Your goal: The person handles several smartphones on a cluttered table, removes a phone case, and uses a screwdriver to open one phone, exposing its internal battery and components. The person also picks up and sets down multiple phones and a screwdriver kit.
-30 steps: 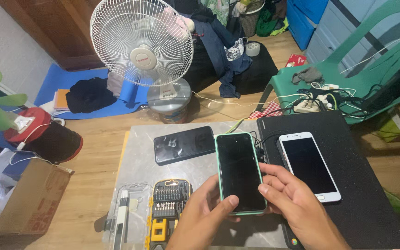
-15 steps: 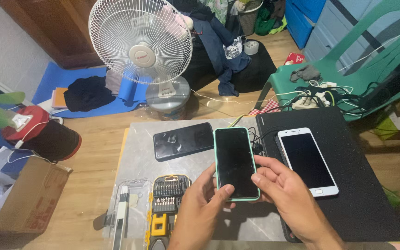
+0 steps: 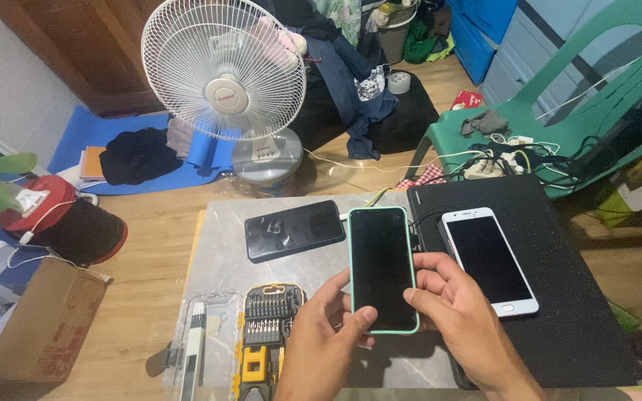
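A yellow-and-black screwdriver bit case lies open on the grey table, rows of bits inside; its lower end runs out of view. Above it rests a black phone, lying crosswise. The left hand and right hand together hold a phone in a mint-green case above the table, dark screen up, long axis pointing away from the person, fingers curled around its lower edges. The fingers behind it are hidden. On the black mat lies a white phone.

Bit set left, white phone right
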